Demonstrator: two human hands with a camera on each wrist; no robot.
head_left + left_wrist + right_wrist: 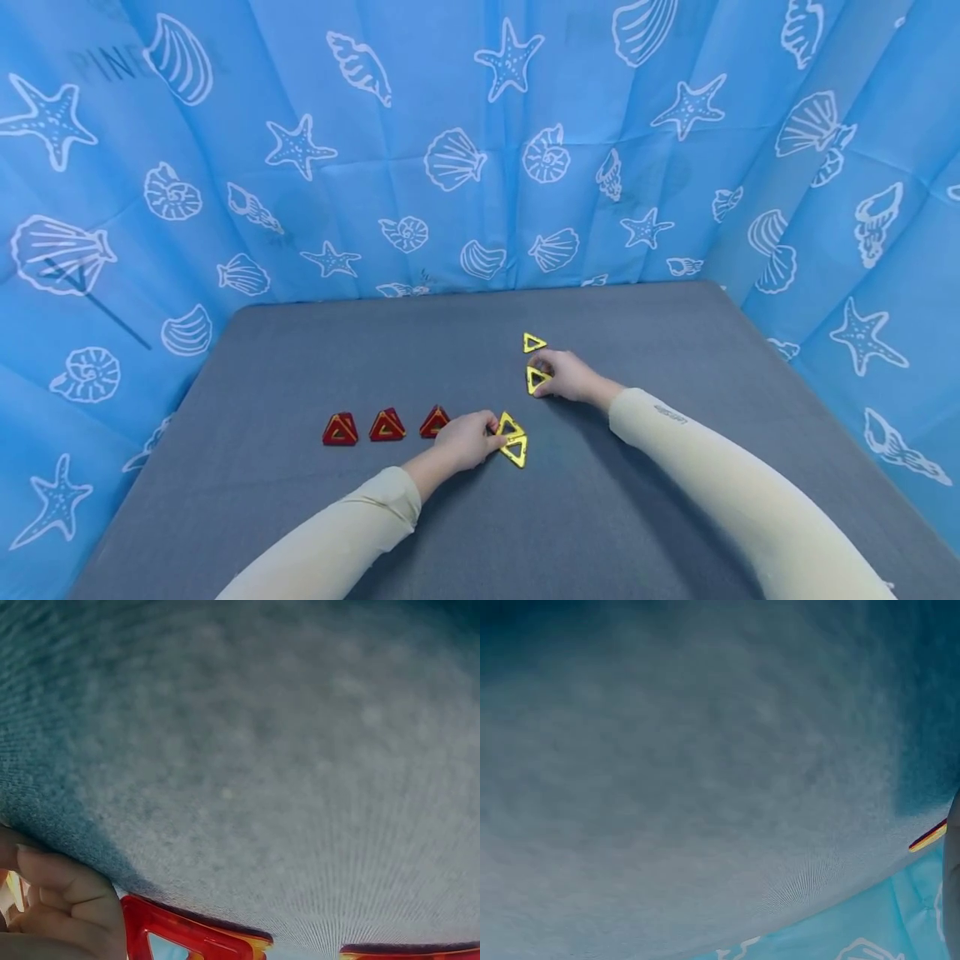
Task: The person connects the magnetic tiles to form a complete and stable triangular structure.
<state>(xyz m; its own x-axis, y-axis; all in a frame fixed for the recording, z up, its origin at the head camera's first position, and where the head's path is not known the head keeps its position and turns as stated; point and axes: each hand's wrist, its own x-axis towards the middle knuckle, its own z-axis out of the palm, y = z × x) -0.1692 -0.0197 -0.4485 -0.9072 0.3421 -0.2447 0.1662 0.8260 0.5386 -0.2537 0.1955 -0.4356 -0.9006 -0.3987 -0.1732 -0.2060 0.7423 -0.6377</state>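
Note:
My left hand (467, 439) pinches a pair of yellow triangular magnetic tiles (514, 450) joined edge to edge, thumb and fingers at their left side. Farther back and to the right, my right hand (567, 377) grips a single yellow triangular tile (531, 381) between thumb and fingers. Just beyond it another yellow triangle (533, 342) lies on the table. In the left wrist view the curled fingers (71, 900) show at the lower left, beside a red pyramid (195, 930). Only a sliver of the right hand (952, 881) enters its wrist view, near a thin red-and-yellow tile edge (928, 837).
Three red pyramids built of triangular tiles stand in a row on the left: a left one (341, 429), a middle one (387, 425), and a right one (434, 422) partly behind my left hand. The grey table (300, 517) ends at a blue shell-print curtain (420, 100).

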